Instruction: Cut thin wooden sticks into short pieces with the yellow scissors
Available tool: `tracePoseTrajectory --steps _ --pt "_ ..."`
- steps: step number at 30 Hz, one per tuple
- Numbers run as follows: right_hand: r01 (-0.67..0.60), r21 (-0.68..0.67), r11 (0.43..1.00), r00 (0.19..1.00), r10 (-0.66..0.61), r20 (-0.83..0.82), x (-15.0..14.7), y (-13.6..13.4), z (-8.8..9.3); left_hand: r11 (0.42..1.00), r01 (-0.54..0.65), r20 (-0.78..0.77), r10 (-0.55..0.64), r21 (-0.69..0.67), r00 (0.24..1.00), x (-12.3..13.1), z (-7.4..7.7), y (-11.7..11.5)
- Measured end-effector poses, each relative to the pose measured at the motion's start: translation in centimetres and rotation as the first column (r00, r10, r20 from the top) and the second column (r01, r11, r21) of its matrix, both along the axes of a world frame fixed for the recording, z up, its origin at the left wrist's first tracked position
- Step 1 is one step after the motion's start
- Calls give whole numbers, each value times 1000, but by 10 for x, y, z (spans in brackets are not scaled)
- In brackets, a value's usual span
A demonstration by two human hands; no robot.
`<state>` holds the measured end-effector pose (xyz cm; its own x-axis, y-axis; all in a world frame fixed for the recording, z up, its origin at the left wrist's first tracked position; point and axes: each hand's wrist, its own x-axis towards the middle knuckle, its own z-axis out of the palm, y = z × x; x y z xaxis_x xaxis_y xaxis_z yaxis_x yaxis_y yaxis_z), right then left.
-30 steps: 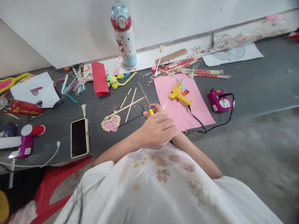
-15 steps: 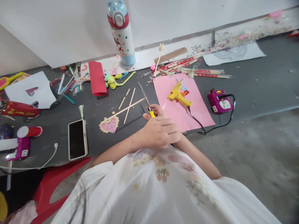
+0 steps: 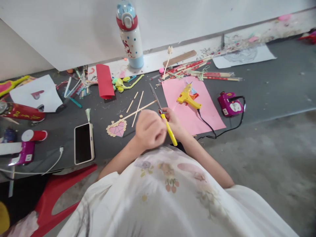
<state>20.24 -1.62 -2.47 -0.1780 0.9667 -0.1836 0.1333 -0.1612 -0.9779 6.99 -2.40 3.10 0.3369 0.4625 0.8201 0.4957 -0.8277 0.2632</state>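
My right hand (image 3: pixel 174 123) is closed round a pair of yellow-handled scissors (image 3: pixel 169 129) near the pivot, blades pointing away from me. Beside the handle, my left hand (image 3: pixel 150 130) is curled into a fist; whatever it may hold is hidden. A thin wooden stick (image 3: pixel 145 107) reaches the scissor blades at its right end. It crosses another stick (image 3: pixel 139 104) lying on the table. Towards its left end is a pink heart-shaped piece (image 3: pixel 119 130) with a beige bumpy border. Two short stick pieces (image 3: pixel 130 106) lie nearby.
A yellow glue gun (image 3: pixel 187 96) rests on pink paper (image 3: pixel 209 115), near a purple power box (image 3: pixel 230 104). At the back stands a bottle (image 3: pixel 132 42), with packaged sticks (image 3: pixel 217 75) to its right. A phone (image 3: pixel 83 143), red can (image 3: pixel 24 112) and thread spool (image 3: pixel 34 135) are at left.
My left hand has moved left off my right hand and curled into a fist, uncovering the yellow handle. The scissors stay in my right hand. The view has shifted slightly.
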Motion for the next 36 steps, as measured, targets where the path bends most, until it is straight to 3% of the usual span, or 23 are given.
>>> tracePoseTrajectory --steps 3,6,9,12,21,30,36 --pt "26 -25 999 999 -25 45 4 -6 5 936 -347 -53 345 -50 937 -18 -7 7" --pt "20 1 1000 998 -20 63 5 -10 9 855 -476 -237 429 -204 872 -27 -15 10" --pt "16 21 1000 997 -17 69 4 -11 14 822 -488 -376 371 -293 849 -29 -22 8" --pt "12 14 1000 996 -13 84 4 -13 19 848 -482 -407 369 -221 836 -31 -26 6" --pt "-90 78 993 981 75 177 6 -17 26 886 -396 -304 319 -241 898 -39 -34 9" --pt "-132 210 969 961 72 268 9 -17 29 858 -330 -173 283 -394 943 -41 -32 8" --pt "-152 166 974 963 108 247 12 -17 31 813 -320 -167 273 -486 947 -38 -25 9"
